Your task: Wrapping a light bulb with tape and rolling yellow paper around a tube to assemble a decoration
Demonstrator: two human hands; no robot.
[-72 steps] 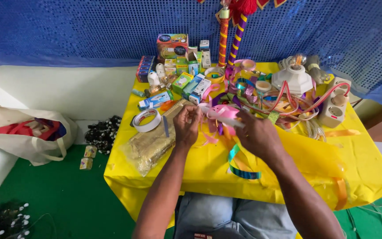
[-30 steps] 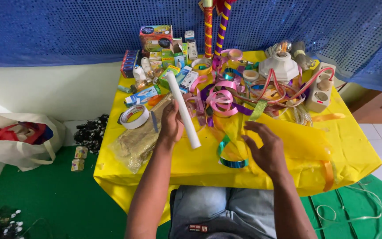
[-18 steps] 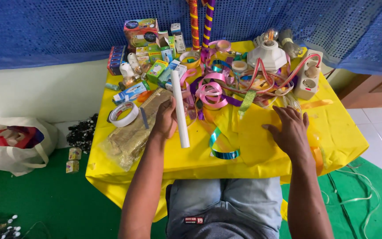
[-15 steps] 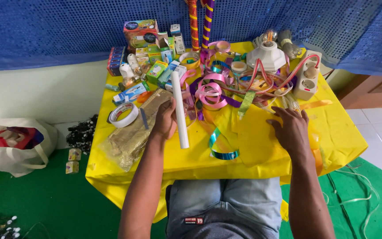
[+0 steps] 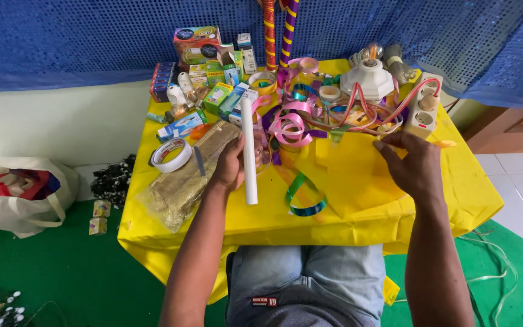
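Since 0.5 s ago your right hand [image 5: 416, 166] lifted the yellow sheet [image 5: 352, 172] edge, fingers pinched on it. Left hand [image 5: 230, 165] grips the white tube [image 5: 249, 151], long axis 12–6, at 9 o'clock from the right hand, above the table [image 5: 455, 200].

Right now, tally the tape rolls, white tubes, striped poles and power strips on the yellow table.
Tape roll: 1
White tube, held in the left hand: 1
Striped poles: 2
Power strip: 1
Total: 5
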